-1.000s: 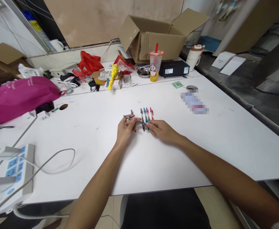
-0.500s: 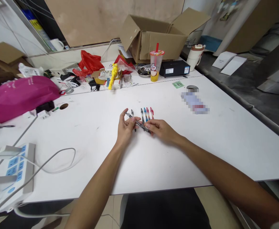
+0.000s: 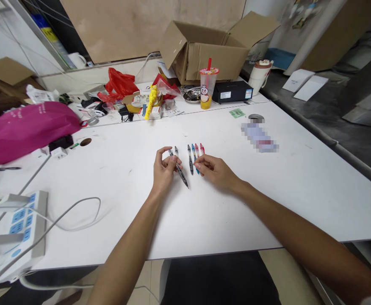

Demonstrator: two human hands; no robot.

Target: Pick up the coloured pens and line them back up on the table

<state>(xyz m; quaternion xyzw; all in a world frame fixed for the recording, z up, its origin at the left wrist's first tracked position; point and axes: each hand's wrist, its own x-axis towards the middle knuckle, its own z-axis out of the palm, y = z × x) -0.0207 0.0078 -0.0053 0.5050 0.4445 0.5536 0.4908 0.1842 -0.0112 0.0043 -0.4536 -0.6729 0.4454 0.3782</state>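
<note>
My left hand (image 3: 164,171) is closed around a black pen (image 3: 182,176), slanting down to the right with its tip near the tabletop. Just behind those fingers lies another dark-topped pen (image 3: 176,150), mostly hidden. My right hand (image 3: 217,171) hovers by the row of pens with its fingers loosely bent, thumb and forefinger slightly apart; nothing shows between them. That row has a black pen (image 3: 190,163), a blue pen (image 3: 193,148) and two red-pink pens, one red-pink pen (image 3: 197,148) beside the other. My right fingers cover the red-pink pens' lower ends.
On the white table (image 3: 109,228) are a power strip (image 3: 37,224) with a loose cable at left and a magenta bag (image 3: 29,131). Along the back stand a yellow wand-like item (image 3: 150,101), a drink cup (image 3: 206,89), a black box (image 3: 231,92) and an open carton (image 3: 217,55).
My right hand has let go of the black pen's lower end and sits slightly apart. In my left hand the pen has turned steeper, its tip pointing more toward me.
</note>
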